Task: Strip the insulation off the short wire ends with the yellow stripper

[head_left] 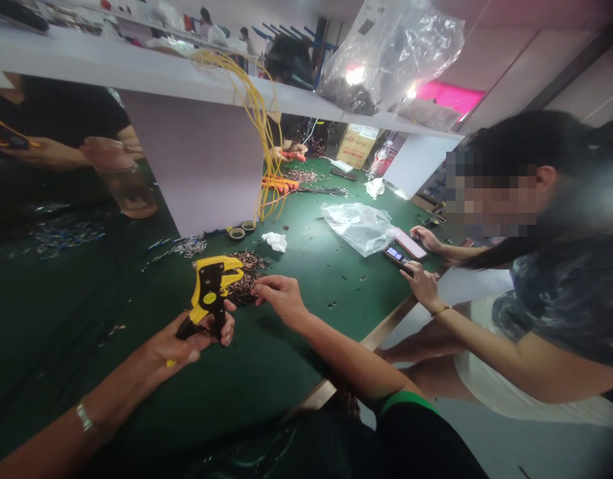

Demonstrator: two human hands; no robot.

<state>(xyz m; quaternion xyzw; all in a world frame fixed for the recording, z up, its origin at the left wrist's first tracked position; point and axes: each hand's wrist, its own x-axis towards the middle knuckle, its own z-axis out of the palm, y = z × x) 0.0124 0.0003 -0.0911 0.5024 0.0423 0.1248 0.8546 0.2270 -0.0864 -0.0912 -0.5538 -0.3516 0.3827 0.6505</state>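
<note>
My left hand (187, 342) grips the handle of a yellow and black self-adjusting wire stripper (211, 293), holding it upright above the green work mat (291, 346). My right hand (279, 297) is just right of the tool, its fingertips close to a heap of small copper-coloured wire pieces (246, 276). The tool's upper end partly covers that heap. Whether my right fingers pinch anything small, I cannot tell.
A person at the right has both hands near a phone (396, 256) at the mat's edge. Further along lie a plastic bag (356, 226), a tissue (275, 241), and yellow cables (261, 133) hanging from a white shelf (137, 63). Other people work beyond.
</note>
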